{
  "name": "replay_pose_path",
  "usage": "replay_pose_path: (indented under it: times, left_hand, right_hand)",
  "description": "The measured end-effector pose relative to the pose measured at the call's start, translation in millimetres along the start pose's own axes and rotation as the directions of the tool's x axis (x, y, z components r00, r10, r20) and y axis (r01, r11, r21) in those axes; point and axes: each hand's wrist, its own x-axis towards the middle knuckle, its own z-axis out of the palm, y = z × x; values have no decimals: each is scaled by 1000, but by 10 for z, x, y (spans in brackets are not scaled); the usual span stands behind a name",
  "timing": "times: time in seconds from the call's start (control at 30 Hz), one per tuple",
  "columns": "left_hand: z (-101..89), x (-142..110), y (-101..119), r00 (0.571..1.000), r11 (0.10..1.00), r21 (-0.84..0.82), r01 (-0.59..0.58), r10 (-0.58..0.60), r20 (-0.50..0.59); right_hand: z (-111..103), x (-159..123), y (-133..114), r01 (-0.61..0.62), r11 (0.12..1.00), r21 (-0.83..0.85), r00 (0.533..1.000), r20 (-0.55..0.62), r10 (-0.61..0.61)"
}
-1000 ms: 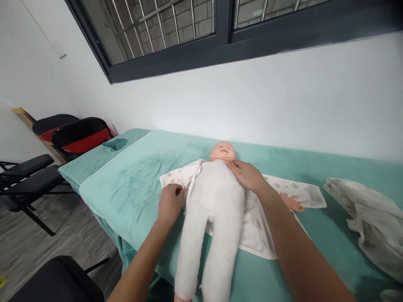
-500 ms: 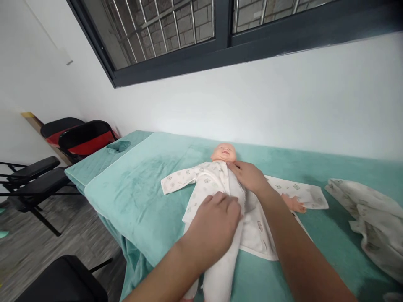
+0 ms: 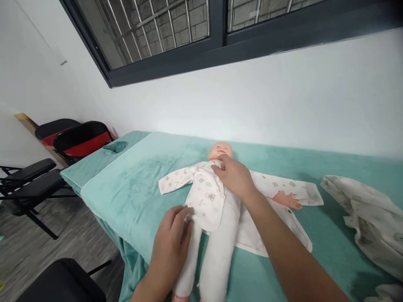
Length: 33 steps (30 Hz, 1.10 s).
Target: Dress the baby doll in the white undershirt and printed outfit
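Head view: at lower centre the left hand [image 3: 169, 242] is pinching the hem of the printed jacket [image 3: 206, 196] while the right hand [image 3: 236, 177], grip unclear, is touching its neckline, one half already covering the doll [image 3: 229, 224] mid-frame, the right-of-centre sleeve [image 3: 310, 194] apparently lying unworn.

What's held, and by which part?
Left hand pinches the patterned shirt by its lower side hem; right hand is at its neckline, hold unclear.

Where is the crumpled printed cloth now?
In the head view, the crumpled printed cloth lies at the right edge on the teal cover, just right of the spread sleeve.
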Motion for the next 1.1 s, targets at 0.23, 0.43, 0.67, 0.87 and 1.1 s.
replay_pose_path:
  times: [0.23, 0.43, 0.67, 0.87, 1.1]
  left_hand:
    - [-57, 69, -144, 989, 985, -82, -149, 148, -21]
    - [-187, -178, -86, 999, 957, -290, 14, -4, 36]
    - [67, 107, -603, 882, 867, -164, 470, -462, 87]
    - [245, 611, -1060, 905, 860, 345, 377, -421, 63]
    - [304, 950, -1338, 905, 817, 468, 336, -418, 81]
  right_hand:
    - [20, 58, 125, 45, 978, 203, 998, -53, -35]
    - [6, 58, 150, 110, 956, 271, 994, -54, -99]
    - [-12, 124, 336, 30, 967, 252, 999, -20, -26]
    - [-11, 110, 342, 21, 972, 234, 999, -37, -13]
    - [-20, 95, 309, 14, 974, 225, 999, -35, -6]
